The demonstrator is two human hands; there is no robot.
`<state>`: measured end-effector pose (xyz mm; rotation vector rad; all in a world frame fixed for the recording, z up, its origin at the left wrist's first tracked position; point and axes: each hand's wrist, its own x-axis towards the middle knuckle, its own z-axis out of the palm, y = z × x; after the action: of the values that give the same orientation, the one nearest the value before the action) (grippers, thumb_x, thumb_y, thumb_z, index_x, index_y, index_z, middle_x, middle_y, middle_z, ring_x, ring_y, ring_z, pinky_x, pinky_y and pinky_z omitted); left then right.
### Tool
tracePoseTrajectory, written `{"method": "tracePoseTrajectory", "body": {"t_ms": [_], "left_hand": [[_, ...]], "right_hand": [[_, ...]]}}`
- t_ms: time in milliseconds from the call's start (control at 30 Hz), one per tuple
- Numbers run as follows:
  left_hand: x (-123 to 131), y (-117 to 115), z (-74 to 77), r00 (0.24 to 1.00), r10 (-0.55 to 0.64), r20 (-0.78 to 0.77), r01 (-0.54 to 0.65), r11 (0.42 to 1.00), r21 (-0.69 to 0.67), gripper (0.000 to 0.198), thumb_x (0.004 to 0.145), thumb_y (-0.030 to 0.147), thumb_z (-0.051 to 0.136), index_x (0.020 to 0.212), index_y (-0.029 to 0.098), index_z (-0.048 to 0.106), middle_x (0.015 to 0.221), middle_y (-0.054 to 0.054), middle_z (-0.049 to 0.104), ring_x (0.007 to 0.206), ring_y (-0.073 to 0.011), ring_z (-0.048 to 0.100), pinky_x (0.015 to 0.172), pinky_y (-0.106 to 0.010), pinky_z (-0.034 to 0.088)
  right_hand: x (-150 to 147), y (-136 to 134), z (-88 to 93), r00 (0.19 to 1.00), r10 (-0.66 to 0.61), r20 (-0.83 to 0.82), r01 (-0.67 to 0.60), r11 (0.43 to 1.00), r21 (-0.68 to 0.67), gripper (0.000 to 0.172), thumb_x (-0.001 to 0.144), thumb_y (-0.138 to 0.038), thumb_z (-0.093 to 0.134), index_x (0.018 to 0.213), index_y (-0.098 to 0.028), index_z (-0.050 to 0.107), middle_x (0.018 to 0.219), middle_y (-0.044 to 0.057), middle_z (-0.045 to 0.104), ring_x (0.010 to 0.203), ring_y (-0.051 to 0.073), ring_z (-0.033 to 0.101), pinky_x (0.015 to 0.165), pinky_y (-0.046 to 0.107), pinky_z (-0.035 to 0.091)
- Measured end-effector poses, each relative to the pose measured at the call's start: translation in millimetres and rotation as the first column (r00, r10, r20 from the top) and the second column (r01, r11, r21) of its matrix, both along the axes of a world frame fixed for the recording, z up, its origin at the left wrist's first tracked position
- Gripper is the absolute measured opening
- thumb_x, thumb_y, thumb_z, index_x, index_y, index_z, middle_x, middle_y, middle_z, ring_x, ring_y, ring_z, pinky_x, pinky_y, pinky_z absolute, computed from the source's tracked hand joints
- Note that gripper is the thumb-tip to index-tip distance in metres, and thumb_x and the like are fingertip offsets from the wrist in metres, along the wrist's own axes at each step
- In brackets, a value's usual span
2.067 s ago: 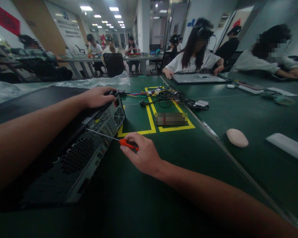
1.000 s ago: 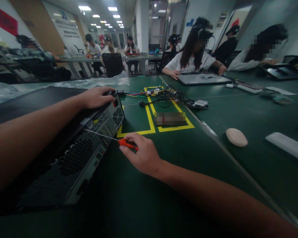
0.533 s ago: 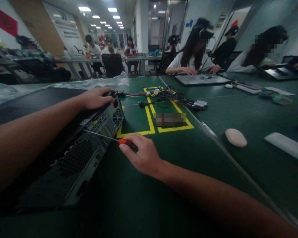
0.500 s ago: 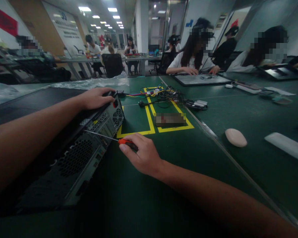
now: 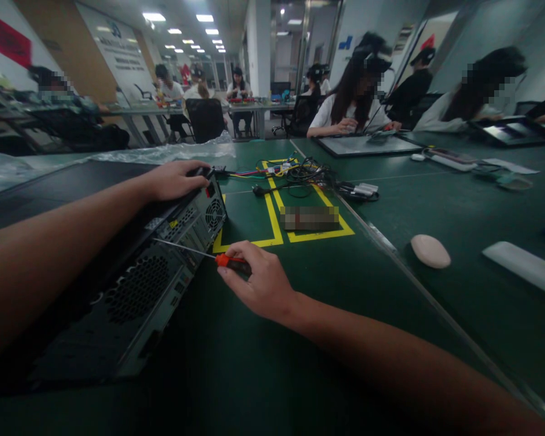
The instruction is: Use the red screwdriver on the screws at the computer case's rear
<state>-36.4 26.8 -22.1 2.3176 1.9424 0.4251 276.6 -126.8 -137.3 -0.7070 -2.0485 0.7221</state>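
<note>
A black computer case (image 5: 72, 191) fills the left of the view, its grey rear panel with vents, slots and ports turned toward the right. Over the top edge of that panel lies my left hand (image 5: 175, 180), thumb near the red switch and fingers gripping the case corner. My right hand (image 5: 263, 281) is closed around the orange-and-dark handle of a screwdriver (image 5: 221, 260). Its long thin shaft points left, and the tip meets the upper edge of the rear panel. Whether it sits in a screw is too small to tell.
Beyond the case, yellow tape (image 5: 249, 244) marks the green table (image 5: 345, 290). Tangled cables (image 5: 306, 172) and a blurred-out box (image 5: 309, 218) lie there. Farther right are a pale mouse (image 5: 430, 251) and a white bar (image 5: 522, 266). Clear plastic sheeting (image 5: 181, 148) lies behind the case. Co-workers sit opposite.
My hands, the screwdriver and the case look almost unchanged. Across the table, a co-worker's hand has lifted from the flat panel.
</note>
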Motion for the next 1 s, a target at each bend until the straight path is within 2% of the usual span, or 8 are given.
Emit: {"method": "tracePoseTrajectory", "body": {"t_ms": [233,500,833,1000], "left_hand": [[-6.1,4.6,-6.5,0.999,-0.009,0.039,0.008,1.0,0.023,0.09,0.09,0.079,0.064,0.167,0.036,0.078,0.162,-0.01,0.08,0.15,-0.0541,0.07,0.135,-0.066,0.049],[-5.2,3.0,-4.7,0.999,0.002,0.049,-0.002,1.0,-0.007,0.094,0.088,0.08,0.064,0.17,0.034,0.076,0.159,-0.012,0.081,0.143,-0.0546,0.073,0.132,-0.066,0.052],[-4.4,2.4,-3.5,0.999,-0.01,0.036,0.01,1.0,0.0,0.091,0.089,0.08,0.064,0.168,0.037,0.076,0.162,-0.009,0.08,0.15,-0.0527,0.069,0.136,-0.065,0.048],[-1.7,0.2,-1.1,0.999,0.006,0.034,-0.006,1.0,-0.02,0.095,0.089,0.079,0.063,0.171,0.034,0.074,0.164,-0.011,0.079,0.15,-0.0524,0.07,0.135,-0.063,0.049]], "right_hand": [[1.0,-1.9,3.2,1.0,-0.011,0.024,0.012,1.0,-0.021,0.023,0.111,-0.046,0.072,0.125,-0.026,0.073,0.119,0.008,0.087,0.1,0.024,0.08,0.09,0.04,0.063],[1.2,-1.9,3.9,0.999,-0.011,0.032,0.012,1.0,-0.025,0.025,0.111,-0.047,0.071,0.126,-0.026,0.073,0.119,0.009,0.087,0.101,0.024,0.081,0.09,0.041,0.063],[0.6,-1.8,3.3,1.0,-0.015,0.011,0.015,0.999,-0.041,0.025,0.11,-0.047,0.072,0.125,-0.026,0.074,0.119,0.009,0.088,0.099,0.024,0.081,0.088,0.04,0.063],[0.4,-3.0,5.0,1.0,0.002,-0.008,-0.003,0.998,-0.057,0.026,0.11,-0.047,0.072,0.124,-0.026,0.074,0.121,0.01,0.088,0.1,0.024,0.082,0.088,0.04,0.065]]}}
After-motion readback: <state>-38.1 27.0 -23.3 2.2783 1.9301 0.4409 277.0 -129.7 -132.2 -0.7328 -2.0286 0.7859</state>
